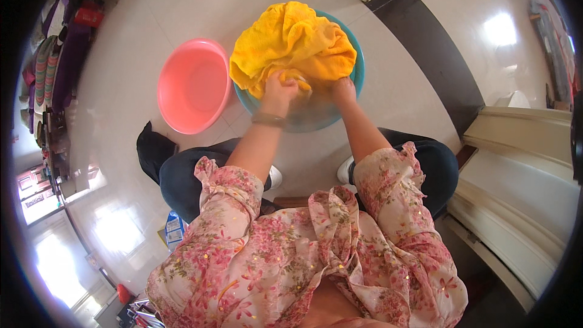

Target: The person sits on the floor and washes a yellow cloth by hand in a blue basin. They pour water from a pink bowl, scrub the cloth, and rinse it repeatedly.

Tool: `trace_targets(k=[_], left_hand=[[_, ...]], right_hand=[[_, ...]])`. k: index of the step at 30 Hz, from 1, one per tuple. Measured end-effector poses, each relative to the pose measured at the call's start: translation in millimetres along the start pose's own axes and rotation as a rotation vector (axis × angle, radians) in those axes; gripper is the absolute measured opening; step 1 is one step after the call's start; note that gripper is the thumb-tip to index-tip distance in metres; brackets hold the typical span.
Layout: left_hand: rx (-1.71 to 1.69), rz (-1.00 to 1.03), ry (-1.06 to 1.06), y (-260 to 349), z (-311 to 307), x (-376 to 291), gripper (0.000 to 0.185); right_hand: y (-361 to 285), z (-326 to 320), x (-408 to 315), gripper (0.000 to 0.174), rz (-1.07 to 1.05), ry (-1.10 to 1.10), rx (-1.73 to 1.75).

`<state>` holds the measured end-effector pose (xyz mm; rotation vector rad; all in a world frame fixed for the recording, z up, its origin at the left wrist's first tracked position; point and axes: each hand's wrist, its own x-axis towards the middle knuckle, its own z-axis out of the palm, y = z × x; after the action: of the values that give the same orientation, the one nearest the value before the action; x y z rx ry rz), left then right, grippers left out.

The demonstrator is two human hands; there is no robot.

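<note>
A bunched yellow cloth (pixel 291 38) rises above a teal basin (pixel 360 61) that stands on the floor between my feet and the far wall. My left hand (pixel 280 89) grips a fold at the cloth's near edge, with a band around the wrist. On the other side, my right hand (pixel 344 89) is at the cloth's lower right edge; its fingers are partly hidden under the fabric. Cloudy water (pixel 309 111) shows in the near part of the basin.
A pink basin (pixel 193 86) stands left of the teal one. Black fabric (pixel 154 150) lies beside my left knee, and a blue-and-white packet (pixel 175 230) is behind it. To the right are a dark floor strip (pixel 430 50) and a cream door frame (pixel 514 146).
</note>
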<state>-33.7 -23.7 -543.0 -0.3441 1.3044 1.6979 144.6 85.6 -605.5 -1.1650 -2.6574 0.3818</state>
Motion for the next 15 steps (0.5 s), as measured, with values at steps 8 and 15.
trace_targets(k=[8, 15], left_hand=[[-0.241, -0.342, 0.212, 41.1, 10.1, -5.6, 0.020], [-0.039, -0.232, 0.262, 25.4, -14.7, -0.7, 0.016]], right_hand=[[-11.2, -4.6, 3.3, 0.022, 0.173, 0.020, 0.145], [-28.6, -24.8, 23.4, 0.037, 0.648, -0.114, 0.574]])
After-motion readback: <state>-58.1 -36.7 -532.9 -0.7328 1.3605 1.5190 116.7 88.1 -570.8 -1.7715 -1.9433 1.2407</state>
